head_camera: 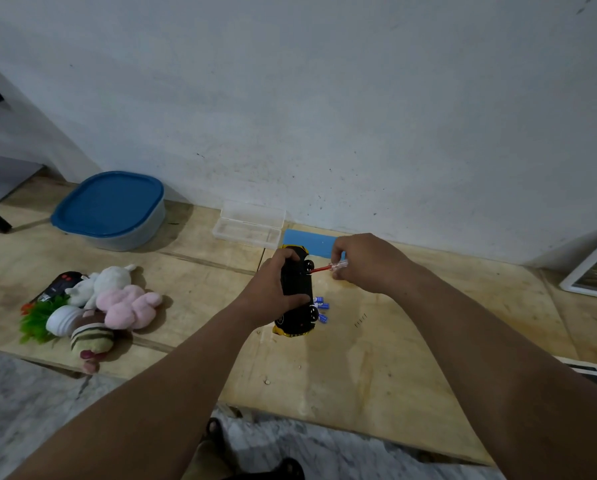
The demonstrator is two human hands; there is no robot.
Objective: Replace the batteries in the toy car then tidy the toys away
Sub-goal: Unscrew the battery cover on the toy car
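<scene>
From the head camera we see the toy car [295, 292] turned underside up above the wooden board [376, 368] — black chassis facing us, yellow bodywork showing at both ends. The left hand [272, 292] grips it, fingers curled over the far part and thumb pressed on the chassis nearer us. The right hand [366, 263] pinches the clear handle of a small screwdriver [328, 268], whose red shaft points left with its tip at the car's underside near a wheel.

Just beside the car on its right, a few blue batteries [321, 306] lie on the board, partly hidden by it. A little farther right are some tiny dark pieces [360, 320] — too small for us to name.

Against the wall stand a clear plastic case [248, 225], open, and a blue flat piece [310, 242] behind the car. To the left sits a tub with a blue lid [110, 209]. Nearer us on the left lies a heap of plush toys [117, 299], with a black remote controller [59, 284] at its far edge.
</scene>
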